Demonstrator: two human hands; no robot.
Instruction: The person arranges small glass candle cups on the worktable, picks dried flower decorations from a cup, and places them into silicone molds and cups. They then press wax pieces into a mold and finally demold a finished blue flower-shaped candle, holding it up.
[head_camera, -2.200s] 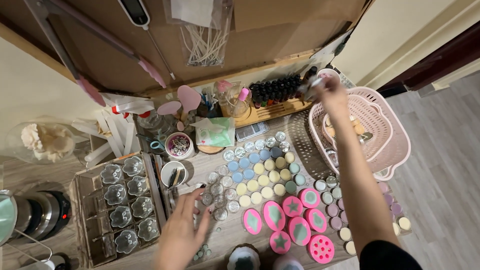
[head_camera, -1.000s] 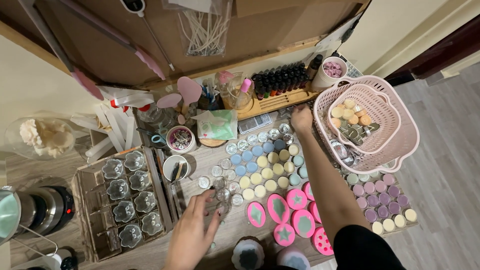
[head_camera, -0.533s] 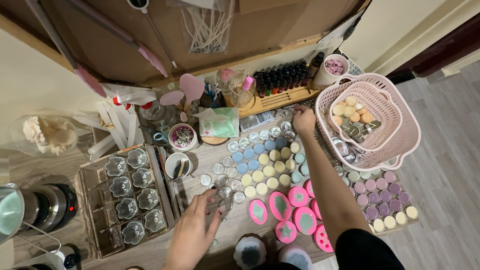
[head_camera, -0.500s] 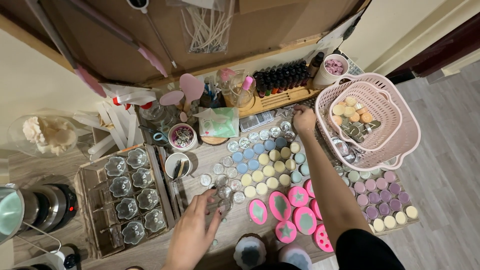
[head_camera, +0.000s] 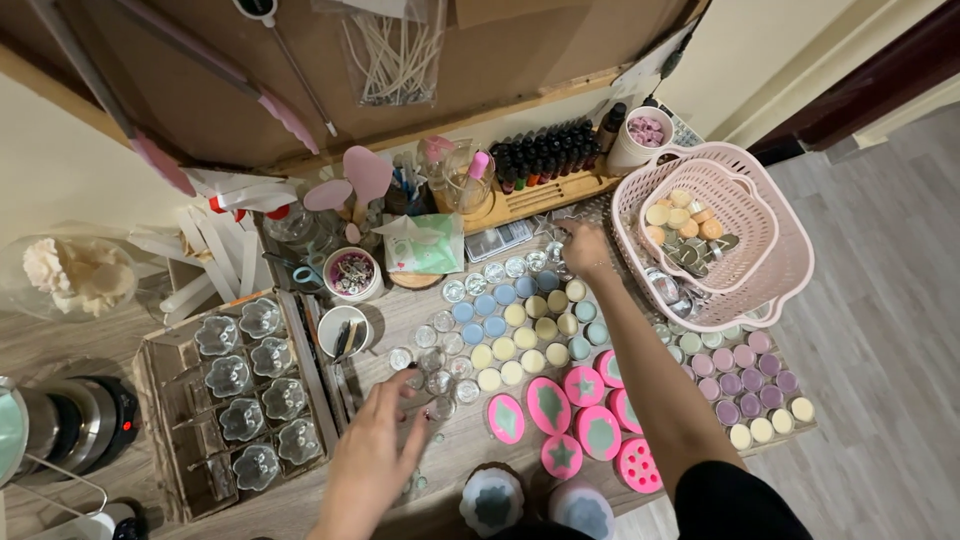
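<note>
My left hand hovers low over a cluster of small empty clear cups, fingers spread, holding nothing. My right hand reaches across the table to the far end of the rows of small round tins filled with blue and pale yellow wax. Its fingers curl down by a few clear tins; I cannot see whether they hold anything. Pink moulds with grey-green wax shapes lie under my right forearm.
Two nested pink baskets with tins and wax pieces stand at the right, purple and cream tealights in front of them. A tray of flower-shaped glass holders sits left. A rack of dark bottles and a white cup stand behind.
My right hand has drawn back from the white cup at the far right and come down to the top of the tin rows. My left hand stays over the clear cups.
</note>
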